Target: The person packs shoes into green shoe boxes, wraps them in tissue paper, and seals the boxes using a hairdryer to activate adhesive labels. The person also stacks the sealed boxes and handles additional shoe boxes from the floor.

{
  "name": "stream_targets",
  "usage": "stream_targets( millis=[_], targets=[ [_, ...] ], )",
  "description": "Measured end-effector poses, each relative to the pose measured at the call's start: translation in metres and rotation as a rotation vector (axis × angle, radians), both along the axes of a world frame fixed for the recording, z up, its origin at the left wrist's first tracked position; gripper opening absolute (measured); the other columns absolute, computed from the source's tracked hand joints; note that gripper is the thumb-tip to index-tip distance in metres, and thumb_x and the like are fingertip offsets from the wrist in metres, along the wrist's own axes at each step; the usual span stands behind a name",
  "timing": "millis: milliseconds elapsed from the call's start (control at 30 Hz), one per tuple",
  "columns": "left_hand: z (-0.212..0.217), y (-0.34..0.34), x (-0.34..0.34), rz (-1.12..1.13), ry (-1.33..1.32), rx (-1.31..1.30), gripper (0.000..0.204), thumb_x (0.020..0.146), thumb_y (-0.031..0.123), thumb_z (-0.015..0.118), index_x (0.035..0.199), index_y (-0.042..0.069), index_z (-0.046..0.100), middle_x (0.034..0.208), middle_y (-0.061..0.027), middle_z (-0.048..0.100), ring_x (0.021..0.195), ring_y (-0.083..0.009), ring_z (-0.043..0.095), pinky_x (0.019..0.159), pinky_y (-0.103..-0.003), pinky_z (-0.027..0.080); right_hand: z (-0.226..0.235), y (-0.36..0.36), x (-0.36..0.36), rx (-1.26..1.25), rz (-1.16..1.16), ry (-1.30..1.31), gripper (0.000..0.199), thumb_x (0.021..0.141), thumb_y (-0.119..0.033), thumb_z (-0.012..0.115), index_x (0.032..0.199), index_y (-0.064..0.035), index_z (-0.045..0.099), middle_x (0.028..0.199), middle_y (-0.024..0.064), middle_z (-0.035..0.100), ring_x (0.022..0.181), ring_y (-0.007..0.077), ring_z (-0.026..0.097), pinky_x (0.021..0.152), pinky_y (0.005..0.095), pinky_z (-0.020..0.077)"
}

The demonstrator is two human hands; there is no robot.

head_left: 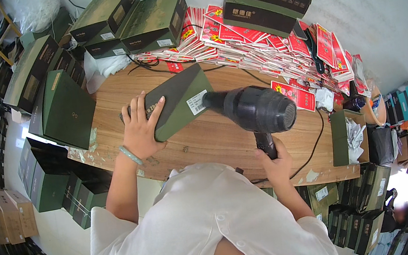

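Observation:
A dark green and black shoe box [180, 91] sits at an angle on the wooden table [121, 108] in front of me. My left hand [143, 123], with a pale green bangle at the wrist, holds its left end, thumb and fingers spread over the box. In my right hand [275, 163] is the handle of a black hair dryer [260, 109]. Its nozzle points left and reaches the white label [197, 102] on the box's end, seemingly touching or very close to it. Whether the dryer is running cannot be seen.
Red printed cards [255, 47] lie in a long heap along the table's back. Green shoe boxes [152, 22] stand stacked behind, with more boxes [67, 109] at left. The dryer's black cord [318, 144] runs over the table. An open box [349, 136] with paper scraps stands right.

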State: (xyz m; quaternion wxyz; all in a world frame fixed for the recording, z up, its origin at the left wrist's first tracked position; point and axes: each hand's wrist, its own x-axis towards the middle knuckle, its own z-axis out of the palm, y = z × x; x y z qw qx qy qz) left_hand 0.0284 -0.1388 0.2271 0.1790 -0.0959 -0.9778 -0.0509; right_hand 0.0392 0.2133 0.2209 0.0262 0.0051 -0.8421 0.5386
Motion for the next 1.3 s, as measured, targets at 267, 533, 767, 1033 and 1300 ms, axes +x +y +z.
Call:
stream_targets(
  millis=[267,533,767,1033,1300],
  targets=[
    [0.002,0.001,-0.001,0.006,-0.009,0.001,0.11,0.045,0.033,0.08,0.145,0.019,0.037,0.141,-0.0284,0.031,0.124,-0.0423,0.034,0.1,-0.055,0.025,-0.001,-0.014,-0.014,-0.011,0.007,0.12,0.047,0.076,-0.022,0.08,0.112,0.0004,0.061,0.079,0.0021,0.059,0.07,0.0108,0.052,0.066,0.0255,0.0452],
    [0.002,0.001,-0.001,0.01,-0.002,-0.006,0.11,0.045,0.034,0.08,0.145,0.018,0.037,0.141,-0.0283,0.031,0.125,-0.0418,0.034,0.101,-0.054,0.025,0.016,-0.025,-0.012,0.11,0.026,0.031,0.046,0.075,-0.021,0.081,0.111,0.0003,0.06,0.088,0.0091,0.067,0.079,0.0153,0.062,0.073,0.0285,0.0493],
    [0.005,-0.001,-0.002,0.002,-0.002,0.0,0.112,0.044,0.035,0.082,0.145,0.017,0.037,0.141,-0.0284,0.032,0.125,-0.0419,0.035,0.101,-0.055,0.025,0.013,-0.029,-0.006,0.067,0.086,0.074,0.049,0.073,-0.022,0.083,0.11,0.0,0.061,0.09,0.011,0.069,0.079,0.0156,0.066,0.073,0.0297,0.0514],
    [0.003,-0.003,-0.002,0.014,-0.025,-0.004,0.112,0.044,0.035,0.082,0.145,0.017,0.036,0.142,-0.029,0.03,0.126,-0.0425,0.034,0.102,-0.055,0.025,0.021,-0.032,0.003,-0.087,0.078,-0.006,0.047,0.074,-0.02,0.082,0.11,-0.0001,0.06,0.087,0.0095,0.069,0.071,0.0137,0.064,0.066,0.0274,0.0513],
    [0.007,-0.005,-0.001,0.008,-0.043,0.027,0.11,0.047,0.033,0.08,0.146,0.019,0.035,0.143,-0.0291,0.029,0.128,-0.0427,0.031,0.103,-0.057,0.023,0.008,-0.012,0.02,0.011,0.079,0.018,0.045,0.076,-0.017,0.08,0.112,0.0008,0.059,0.089,0.0088,0.069,0.08,0.0142,0.065,0.072,0.0284,0.0508]
  ],
)
